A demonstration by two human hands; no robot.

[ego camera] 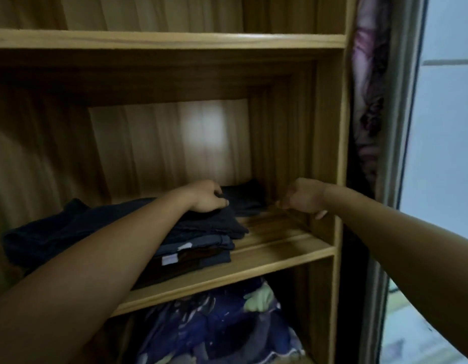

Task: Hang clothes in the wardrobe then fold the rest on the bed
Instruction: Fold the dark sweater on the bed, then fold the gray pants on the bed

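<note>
A stack of folded dark clothes [201,240] lies on the middle shelf [267,261] of the wooden wardrobe. My left hand [205,197] rests on top of the stack, fingers curled over its far edge. Behind it lies another folded dark garment [244,198]. My right hand [303,197] hovers above the bare right part of the shelf, fingers loosely curled, holding nothing. A loose dark garment [57,232] lies at the left of the stack.
The shelf below holds a heap of blue patterned fabric [214,329]. An upper shelf board [175,40] runs across the top. A patterned curtain [366,101] hangs right of the wardrobe's side panel [340,153], beside a pale window.
</note>
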